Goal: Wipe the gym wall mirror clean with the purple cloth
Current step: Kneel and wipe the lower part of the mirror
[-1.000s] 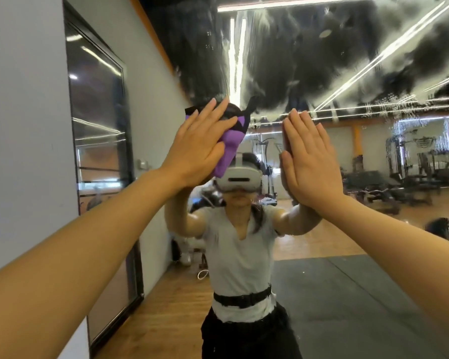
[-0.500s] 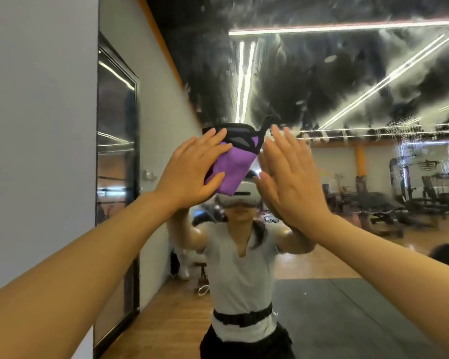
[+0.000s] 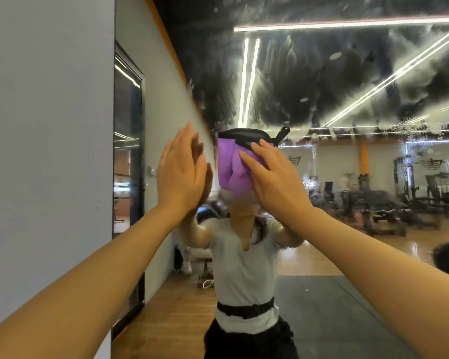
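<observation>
— Purple cloth (image 3: 232, 167) is flat on the mirror (image 3: 322, 86), about head height, black trim along its top edge.

— Which hand has it?

— Right hand (image 3: 275, 182), fingers straight, pressing it against the glass. Nothing is curled round it.

— And the left hand (image 3: 179, 174)?

— Spread wide, fingers up, palm toward the mirror just left of the cloth, holding nothing. I cannot tell whether it touches the glass.

— How does the glass look?

— Cloudy streaks all across the upper part. A grey wall (image 3: 49, 151) runs along its left edge.
</observation>
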{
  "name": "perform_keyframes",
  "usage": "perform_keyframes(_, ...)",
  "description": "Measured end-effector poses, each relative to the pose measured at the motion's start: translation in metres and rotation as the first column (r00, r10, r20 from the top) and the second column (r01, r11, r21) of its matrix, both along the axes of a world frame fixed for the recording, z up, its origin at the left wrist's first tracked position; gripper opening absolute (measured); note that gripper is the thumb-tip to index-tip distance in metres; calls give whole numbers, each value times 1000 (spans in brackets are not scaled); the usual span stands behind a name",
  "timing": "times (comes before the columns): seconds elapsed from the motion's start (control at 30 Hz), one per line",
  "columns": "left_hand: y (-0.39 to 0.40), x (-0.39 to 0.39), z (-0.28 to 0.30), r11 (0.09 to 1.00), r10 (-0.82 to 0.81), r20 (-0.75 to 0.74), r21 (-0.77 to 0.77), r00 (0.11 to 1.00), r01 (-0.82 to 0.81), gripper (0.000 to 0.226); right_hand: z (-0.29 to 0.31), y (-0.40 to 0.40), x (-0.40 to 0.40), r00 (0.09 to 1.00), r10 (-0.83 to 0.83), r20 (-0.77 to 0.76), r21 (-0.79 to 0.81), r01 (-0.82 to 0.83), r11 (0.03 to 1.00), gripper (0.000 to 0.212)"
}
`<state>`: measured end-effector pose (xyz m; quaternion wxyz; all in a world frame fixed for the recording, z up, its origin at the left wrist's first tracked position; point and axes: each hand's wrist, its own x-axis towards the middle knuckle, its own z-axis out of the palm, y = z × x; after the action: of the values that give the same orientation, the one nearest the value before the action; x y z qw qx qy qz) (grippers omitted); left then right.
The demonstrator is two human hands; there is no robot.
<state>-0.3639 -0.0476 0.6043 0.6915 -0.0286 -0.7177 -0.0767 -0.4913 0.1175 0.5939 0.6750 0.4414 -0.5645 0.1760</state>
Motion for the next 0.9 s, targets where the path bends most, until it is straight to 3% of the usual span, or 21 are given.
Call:
perform_keyframes(0.13, 5, -9, 0, 991, 78, 56, 102, 995, -83, 56, -24, 20, -4, 999, -34, 29, 3, 34, 999, 39)
perform_keyframes(0.27, 8, -25, -8, 979, 202, 58, 24, 978, -204, 53, -42, 27, -4, 984, -155, 92, -21, 158, 987, 47)
perform_keyframes(0.5, -5, -42, -16, 939, 336, 1, -72, 942, -335, 59, -45, 2, -6, 984, -171, 52, -3, 171, 985, 52)
perform_keyframes(0.73, -6, -44, -17, 932, 355, -5, -76, 935, -354, 60, 28, -12, 2, 927, -342, 151, 3, 346, 938, 64)
perform_keyframes(0.9, -8, -40, -15, 947, 310, -13, -84, 950, -310, 60, 69, -11, 1, 926, -322, 195, -35, 335, 942, 63)
